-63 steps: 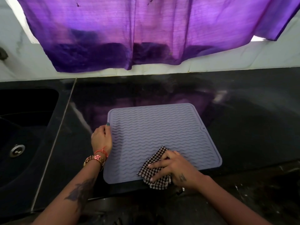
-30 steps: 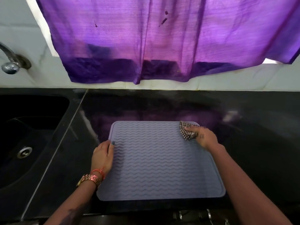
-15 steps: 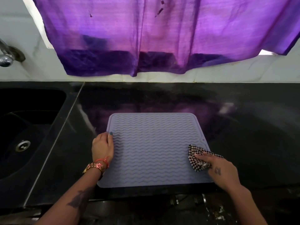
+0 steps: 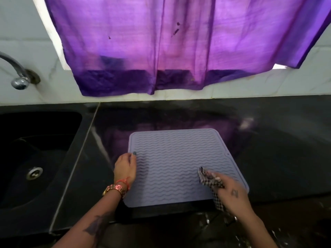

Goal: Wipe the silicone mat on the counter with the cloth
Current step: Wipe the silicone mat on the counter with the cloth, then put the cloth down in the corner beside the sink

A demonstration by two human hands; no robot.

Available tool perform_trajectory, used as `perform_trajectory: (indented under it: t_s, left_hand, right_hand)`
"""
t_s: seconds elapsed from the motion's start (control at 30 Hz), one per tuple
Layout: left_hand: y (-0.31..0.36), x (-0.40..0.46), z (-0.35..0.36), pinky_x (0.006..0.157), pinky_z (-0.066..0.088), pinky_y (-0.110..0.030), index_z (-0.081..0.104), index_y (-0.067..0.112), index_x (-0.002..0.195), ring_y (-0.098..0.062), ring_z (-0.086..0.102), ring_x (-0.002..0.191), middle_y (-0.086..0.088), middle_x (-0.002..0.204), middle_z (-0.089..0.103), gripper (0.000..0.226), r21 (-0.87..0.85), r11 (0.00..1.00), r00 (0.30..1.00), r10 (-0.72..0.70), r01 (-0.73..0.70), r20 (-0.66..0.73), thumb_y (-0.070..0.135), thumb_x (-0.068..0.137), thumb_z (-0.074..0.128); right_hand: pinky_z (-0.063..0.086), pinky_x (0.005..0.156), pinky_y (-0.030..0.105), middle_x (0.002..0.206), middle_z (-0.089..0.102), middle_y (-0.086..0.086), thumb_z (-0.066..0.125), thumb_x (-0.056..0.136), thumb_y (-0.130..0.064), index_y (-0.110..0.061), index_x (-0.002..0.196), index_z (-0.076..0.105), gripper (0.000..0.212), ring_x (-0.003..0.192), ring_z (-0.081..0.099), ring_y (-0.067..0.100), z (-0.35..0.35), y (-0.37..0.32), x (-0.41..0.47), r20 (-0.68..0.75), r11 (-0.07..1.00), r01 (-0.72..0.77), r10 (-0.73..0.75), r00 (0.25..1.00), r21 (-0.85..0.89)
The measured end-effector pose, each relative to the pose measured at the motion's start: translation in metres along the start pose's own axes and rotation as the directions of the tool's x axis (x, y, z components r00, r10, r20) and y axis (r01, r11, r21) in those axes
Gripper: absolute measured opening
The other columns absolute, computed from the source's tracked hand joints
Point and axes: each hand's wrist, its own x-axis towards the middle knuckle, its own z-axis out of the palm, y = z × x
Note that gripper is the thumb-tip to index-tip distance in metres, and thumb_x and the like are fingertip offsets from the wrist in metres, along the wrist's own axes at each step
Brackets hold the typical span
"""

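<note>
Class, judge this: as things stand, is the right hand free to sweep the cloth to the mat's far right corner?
Probably yes. The right hand holds the cloth on the mat, and nothing lies between it and that corner.

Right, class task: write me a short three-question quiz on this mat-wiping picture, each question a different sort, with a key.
1. True or false: the left hand rests on the silicone mat's left edge.
2. Which hand holds the checked cloth?
3. The sink lies on which side of the mat? A) left B) right C) behind

Key: 1 true; 2 the right hand; 3 A.
</note>
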Motion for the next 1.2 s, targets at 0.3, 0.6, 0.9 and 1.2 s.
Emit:
perform_trajectory:
  t_s: [0.3,0.6,0.9,1.2]
  left_hand:
    - [-0.009,-0.02,-0.079,0.087,0.048,-0.033,0.055,0.03,0.099,-0.014,0.057,0.091,-0.002,0.107,0.063,0.009,-0.443,0.887,0.94,0.032,0.13,0.341,0.028,0.093,0.049]
    - [-0.037,-0.023,-0.15,0.089,0.051,-0.037,0.039,0.018,0.133,-0.02,0.061,0.106,-0.005,0.12,0.062,0.058,-0.614,0.681,0.817,0.041,0.399,0.576,0.026,0.082,0.066]
    - [-0.081,0.011,-0.206,0.102,0.046,-0.039,-0.003,0.037,0.145,-0.018,0.054,0.119,-0.002,0.133,0.05,0.119,-0.621,0.747,0.869,0.123,0.236,0.48,-0.012,0.066,0.072]
    - [-0.13,0.044,-0.252,0.095,0.046,-0.017,0.037,0.039,0.136,0.001,0.048,0.122,0.011,0.139,0.044,0.087,-0.627,0.756,0.915,0.096,0.19,0.393,-0.006,0.07,0.071]
  right_hand:
    - [0.059,0.063,0.034,0.09,0.073,0.011,0.055,0.09,-0.007,-0.008,0.108,0.061,0.018,0.079,0.07,0.026,0.073,-0.127,-0.001,0.335,0.19,-0.35,0.108,0.936,0.917]
    - [0.061,0.064,0.039,0.096,0.073,0.019,0.059,0.087,-0.024,-0.001,0.106,0.065,0.031,0.08,0.073,0.029,0.137,-0.218,-0.02,0.537,0.128,-0.523,-0.144,0.831,0.843]
    - [0.057,0.068,0.042,0.093,0.074,0.016,0.07,0.079,-0.039,-0.007,0.104,0.068,0.041,0.085,0.071,0.033,0.198,-0.289,0.026,0.541,0.388,-0.483,-0.049,0.84,0.785]
    - [0.057,0.078,0.048,0.098,0.072,0.019,0.061,0.082,-0.052,-0.009,0.103,0.066,0.048,0.088,0.07,0.036,0.255,-0.356,0.062,0.652,0.514,-0.534,-0.067,0.755,0.671]
